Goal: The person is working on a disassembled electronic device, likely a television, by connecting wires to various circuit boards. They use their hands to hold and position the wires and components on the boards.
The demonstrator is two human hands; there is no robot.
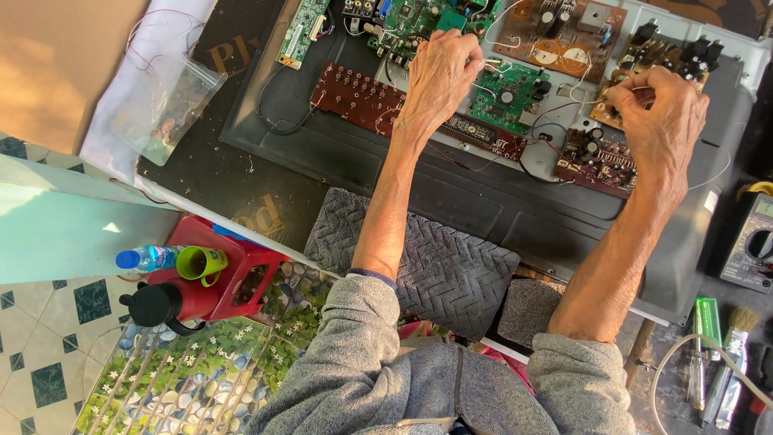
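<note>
Grey sleeves reach out over a dark panel of circuit boards.
Left hand pinches a thin white wire just past its fingertips, above the green board; right hand is curled tight on a wire end at its thumb, over the brown board.

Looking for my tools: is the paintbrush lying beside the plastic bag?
No, the paintbrush lies far right by a screwdriver; the plastic bag is far left.
</note>
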